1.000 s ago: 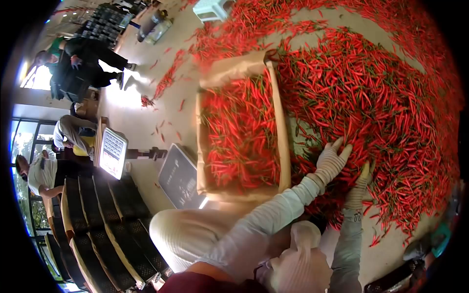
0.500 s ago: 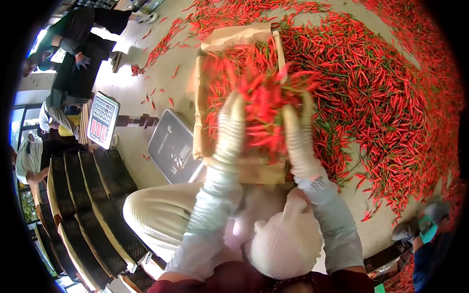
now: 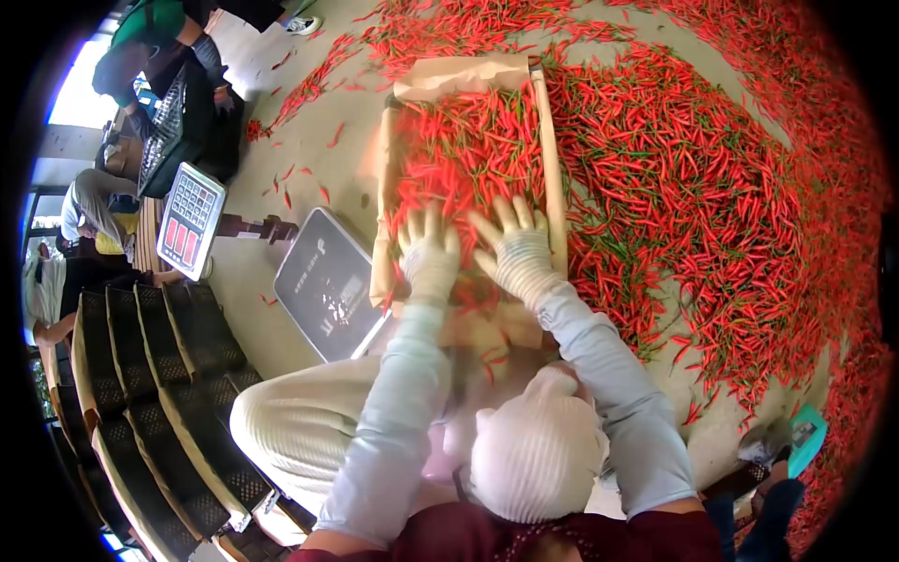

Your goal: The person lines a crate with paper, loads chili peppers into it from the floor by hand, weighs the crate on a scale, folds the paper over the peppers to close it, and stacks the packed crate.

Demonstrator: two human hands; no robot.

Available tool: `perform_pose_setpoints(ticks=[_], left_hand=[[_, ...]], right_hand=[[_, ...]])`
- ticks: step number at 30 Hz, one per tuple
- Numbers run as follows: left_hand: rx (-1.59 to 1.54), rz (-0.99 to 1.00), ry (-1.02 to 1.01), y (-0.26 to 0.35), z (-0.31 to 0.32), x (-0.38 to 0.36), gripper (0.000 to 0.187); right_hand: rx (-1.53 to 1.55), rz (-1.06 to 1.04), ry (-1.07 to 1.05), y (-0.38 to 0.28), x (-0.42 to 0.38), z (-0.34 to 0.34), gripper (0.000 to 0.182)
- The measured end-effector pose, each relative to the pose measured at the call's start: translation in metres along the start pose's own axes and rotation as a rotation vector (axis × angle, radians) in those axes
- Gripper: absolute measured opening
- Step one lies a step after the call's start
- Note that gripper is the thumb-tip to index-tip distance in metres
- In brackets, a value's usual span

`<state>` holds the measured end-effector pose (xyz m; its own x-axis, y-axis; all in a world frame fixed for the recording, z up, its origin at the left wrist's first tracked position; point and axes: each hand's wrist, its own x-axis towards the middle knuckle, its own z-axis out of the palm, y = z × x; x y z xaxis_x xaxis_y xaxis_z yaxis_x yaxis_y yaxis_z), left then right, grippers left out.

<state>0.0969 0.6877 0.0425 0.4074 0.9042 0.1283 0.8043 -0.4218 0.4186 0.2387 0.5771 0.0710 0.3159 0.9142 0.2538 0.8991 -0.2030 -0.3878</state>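
Both of my hands wear pale ribbed gloves and light sleeves. My left hand (image 3: pixel 429 248) lies palm down over the near part of a paper-lined crate (image 3: pixel 554 178), its fingers stretched out on the red chillies (image 3: pixel 468 140). Beside it, my right hand (image 3: pixel 517 245) has its fingers spread near the crate's right wall, also over the chillies. Neither hand grips anything. Chillies fill the crate, and those at the left and near end are blurred. A few chillies (image 3: pixel 493 358) show below the near end, by my lap.
Loose chillies (image 3: pixel 712 215) cover the floor to the right and far side. On the left stand a scale platform (image 3: pixel 323 286), its keypad display (image 3: pixel 192 220) and stacked black crates (image 3: pixel 159 403). A person (image 3: pixel 154 37) handles a dark crate at upper left; another person's foot (image 3: pixel 763 440) shows lower right.
My hands have let go of a bunch of chillies and come down, opening flat over the crate. The person at upper left has shifted, and a crate there is now tilted into view.
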Motion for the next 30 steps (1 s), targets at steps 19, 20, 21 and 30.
perform_pose_setpoints(ticks=[19,20,21,30], left_hand=[[0.041,0.066,-0.222,-0.062,0.000,-0.015,0.068],[0.043,0.060,-0.223,-0.064,-0.001,-0.018,0.068],[0.056,-0.012,-0.288,-0.061,-0.004,-0.019,0.068],[0.234,-0.181,-0.477,-0.043,-0.005,-0.010,0.067]], right_hand=[[0.068,0.123,-0.219,-0.008,-0.030,-0.012,0.039],[0.078,0.099,-0.177,-0.015,-0.033,-0.015,0.039],[0.081,0.098,-0.177,-0.023,-0.032,-0.015,0.039],[-0.175,0.007,-0.570,-0.001,-0.025,0.004,0.076]])
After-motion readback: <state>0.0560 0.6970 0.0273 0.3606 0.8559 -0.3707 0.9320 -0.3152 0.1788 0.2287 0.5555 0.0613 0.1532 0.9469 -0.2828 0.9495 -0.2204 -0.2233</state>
